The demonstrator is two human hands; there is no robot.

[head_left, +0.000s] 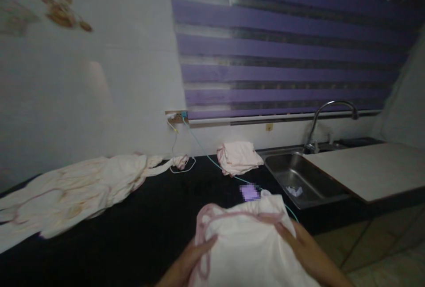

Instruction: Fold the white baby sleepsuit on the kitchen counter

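Note:
A white cloth garment with pink trim (245, 247) hangs between my two hands at the front edge of the black counter. My left hand (199, 251) grips its left side, the thumb lying over the fabric and the fingers hidden behind. On the right side, my right hand (294, 238) pinches the cloth near the pink edging, its thumb in front. Beyond the garment lies a folded stack of pale pink cloth (239, 158) against the wall. A blurred-out purple item (250, 192) sits just past the garment's top edge.
Several cream garments (96, 185) are spread on the black counter (156, 234) at left. A teal cable (202, 147) runs from the wall socket (176, 116) across the counter. At right are a steel sink (302, 176), a faucet (314, 123) and a white board (372, 167).

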